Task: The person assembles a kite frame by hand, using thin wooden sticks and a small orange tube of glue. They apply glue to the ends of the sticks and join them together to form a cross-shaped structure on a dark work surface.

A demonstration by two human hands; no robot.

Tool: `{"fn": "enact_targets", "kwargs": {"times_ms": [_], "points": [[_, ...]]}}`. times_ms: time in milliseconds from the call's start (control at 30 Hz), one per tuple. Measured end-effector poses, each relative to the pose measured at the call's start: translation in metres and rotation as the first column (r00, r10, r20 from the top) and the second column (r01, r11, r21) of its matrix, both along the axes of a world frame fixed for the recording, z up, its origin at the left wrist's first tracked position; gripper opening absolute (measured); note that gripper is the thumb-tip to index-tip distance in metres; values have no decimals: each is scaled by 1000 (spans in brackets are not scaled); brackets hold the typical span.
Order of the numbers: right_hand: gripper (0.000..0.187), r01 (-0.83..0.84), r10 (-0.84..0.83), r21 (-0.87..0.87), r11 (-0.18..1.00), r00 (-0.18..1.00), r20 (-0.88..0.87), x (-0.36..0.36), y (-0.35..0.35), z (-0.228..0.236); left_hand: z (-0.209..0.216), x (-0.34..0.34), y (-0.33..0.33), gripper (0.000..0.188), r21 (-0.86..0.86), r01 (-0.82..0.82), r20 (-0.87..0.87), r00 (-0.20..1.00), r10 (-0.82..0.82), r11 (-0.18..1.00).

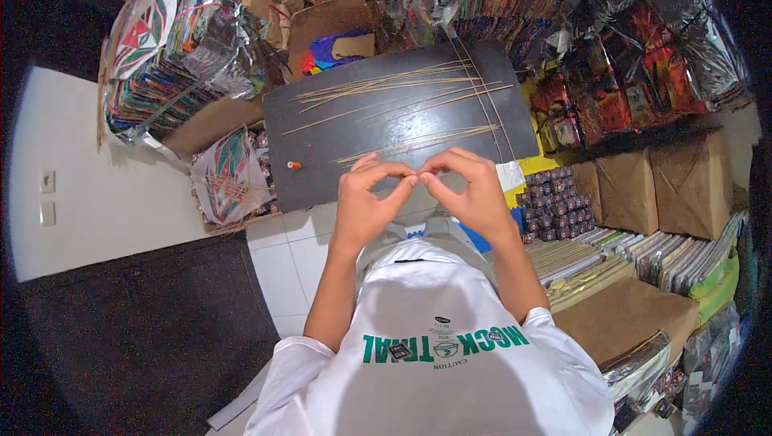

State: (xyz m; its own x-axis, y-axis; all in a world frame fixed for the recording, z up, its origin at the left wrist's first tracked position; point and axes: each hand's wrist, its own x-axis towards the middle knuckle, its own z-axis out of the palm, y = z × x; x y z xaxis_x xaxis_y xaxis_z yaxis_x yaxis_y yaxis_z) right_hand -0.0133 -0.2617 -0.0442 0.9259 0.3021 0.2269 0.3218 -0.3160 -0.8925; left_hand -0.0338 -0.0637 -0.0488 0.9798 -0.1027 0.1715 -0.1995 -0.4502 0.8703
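My left hand [363, 199] and my right hand [473, 195] meet fingertip to fingertip above the near edge of a black table [310, 142]. Thumb and forefinger are pinched together on each. Whatever lies between them is too small to make out. Just beyond my hands, a loose bundle of thin bamboo sticks [426, 142] lies across the tabletop. More thin sticks [378, 86] are spread farther back, some crossing one another. A small orange spool [294, 165], seemingly of thread, rests near the table's left edge.
Wrapped stacks of colourful sheets [173, 74] rise at the far left. Red-and-black packages [619, 86] line the far right. Brown paper parcels [683, 183] and a cluster of small dark rolls [555, 203] sit on the right. A white scrap [510, 174] lies at the table's right edge.
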Motion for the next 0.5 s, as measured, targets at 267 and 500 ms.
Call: {"fn": "enact_targets", "kwargs": {"times_ms": [267,500], "points": [[13,1,0,49,999,1000,-19,-1,-4,-2,-2,4,-8,10,-75,16,45,999,-13,997],[12,10,-7,74,997,999,-42,-2,-4,-1,-6,6,-8,11,-72,53,61,997,-48,996]]}}
